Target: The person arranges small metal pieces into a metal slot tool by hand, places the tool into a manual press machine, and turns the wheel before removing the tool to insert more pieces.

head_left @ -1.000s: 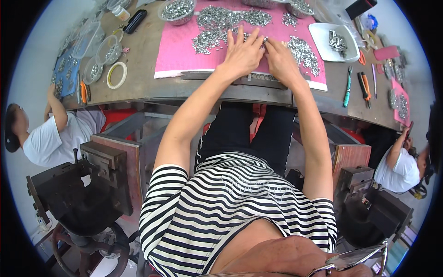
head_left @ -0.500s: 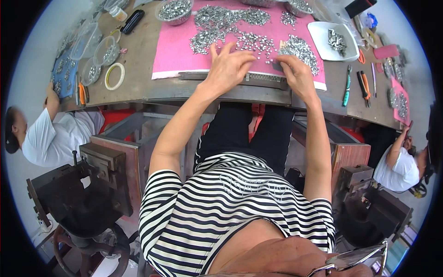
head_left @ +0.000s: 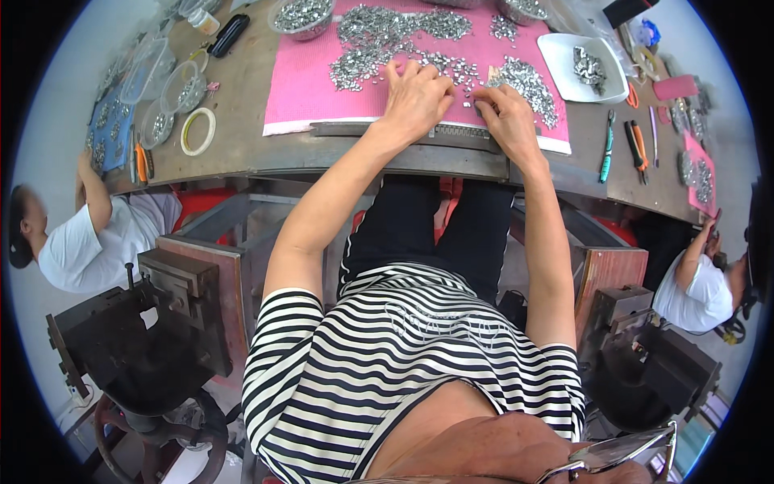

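Observation:
Many small silvery metal pieces (head_left: 371, 36) lie in heaps and scattered on a pink mat (head_left: 302, 89). My left hand (head_left: 415, 101) is over the near edge of the scattered pieces, its fingers bent and closed. What they hold, if anything, is hidden. Beside a heap of pieces (head_left: 528, 89), my right hand (head_left: 508, 119) has its thumb and fingertips together in a pinch. Whatever is between them is too small to make out. Just below both hands, a long metal bar (head_left: 463, 131) with a row of small pieces runs along the mat's near edge.
A clear bowl of pieces (head_left: 302, 18) stands far left and a white tray (head_left: 555, 68) right. Pliers (head_left: 638, 149), a teal-handled tool (head_left: 606, 153) and a tape roll (head_left: 198, 131) lie on the table. Co-workers sit on both sides; dark machines (head_left: 145, 339) stand below table level.
My left hand has moved right and slightly farther away, its fingers more curled. My right hand has shifted slightly left and its fingers have drawn in; a dark flat piece at its fingertips no longer shows.

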`<move>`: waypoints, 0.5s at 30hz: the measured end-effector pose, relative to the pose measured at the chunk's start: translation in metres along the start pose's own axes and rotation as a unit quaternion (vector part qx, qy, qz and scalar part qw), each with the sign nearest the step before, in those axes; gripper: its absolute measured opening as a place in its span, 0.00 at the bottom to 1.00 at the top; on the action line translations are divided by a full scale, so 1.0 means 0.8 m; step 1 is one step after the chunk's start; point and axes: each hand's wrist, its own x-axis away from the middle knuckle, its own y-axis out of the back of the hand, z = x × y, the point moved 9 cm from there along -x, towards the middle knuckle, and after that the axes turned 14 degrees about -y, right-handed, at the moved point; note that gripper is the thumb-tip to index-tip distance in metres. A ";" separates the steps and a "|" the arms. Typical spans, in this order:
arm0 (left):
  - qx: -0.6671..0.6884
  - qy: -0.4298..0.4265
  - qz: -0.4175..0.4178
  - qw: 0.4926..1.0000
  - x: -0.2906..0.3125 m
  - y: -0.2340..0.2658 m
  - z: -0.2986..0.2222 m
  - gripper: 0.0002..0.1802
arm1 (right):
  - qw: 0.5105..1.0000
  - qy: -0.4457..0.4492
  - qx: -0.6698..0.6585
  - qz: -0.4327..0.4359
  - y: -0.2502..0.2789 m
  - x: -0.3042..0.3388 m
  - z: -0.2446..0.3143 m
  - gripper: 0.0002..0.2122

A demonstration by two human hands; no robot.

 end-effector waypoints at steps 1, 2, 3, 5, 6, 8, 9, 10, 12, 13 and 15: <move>0.000 0.000 0.001 1.000 -0.001 -0.001 0.002 0.06 | 1.000 -0.008 0.000 0.000 -0.001 -0.001 0.000 0.06; 0.004 -0.004 0.014 1.000 -0.003 -0.002 0.002 0.06 | 1.000 -0.010 0.000 -0.001 -0.002 -0.002 -0.002 0.06; 0.008 -0.009 0.027 1.000 -0.005 -0.005 0.003 0.06 | 1.000 0.004 0.018 -0.008 -0.003 -0.003 -0.002 0.06; 0.025 -0.028 0.031 0.999 -0.010 -0.008 0.003 0.06 | 0.999 0.017 0.035 -0.015 -0.007 -0.005 -0.003 0.06; 0.041 -0.046 0.034 0.998 -0.013 -0.010 0.002 0.05 | 0.999 0.018 0.034 -0.022 -0.008 -0.005 -0.004 0.05; 0.062 -0.083 0.028 0.994 -0.021 -0.011 0.001 0.05 | 0.999 0.018 0.033 -0.029 -0.008 -0.006 -0.004 0.05; 0.083 -0.120 0.022 0.989 -0.024 -0.010 -0.004 0.05 | 0.999 0.016 0.034 -0.028 -0.009 -0.006 -0.004 0.05; 0.083 -0.120 0.022 0.989 -0.026 -0.011 -0.001 0.05 | 0.999 0.013 0.035 -0.027 -0.010 -0.006 -0.004 0.04; 0.086 -0.155 0.062 0.982 -0.031 -0.017 -0.006 0.05 | 0.999 0.010 0.035 -0.020 -0.011 -0.008 -0.006 0.04; 0.087 -0.156 0.062 0.982 -0.034 -0.017 -0.004 0.05 | 0.999 0.009 0.033 -0.011 -0.013 -0.008 -0.008 0.04; 0.089 -0.184 0.078 0.976 -0.036 -0.018 -0.007 0.06 | 1.000 0.009 0.026 0.000 -0.009 -0.010 -0.005 0.04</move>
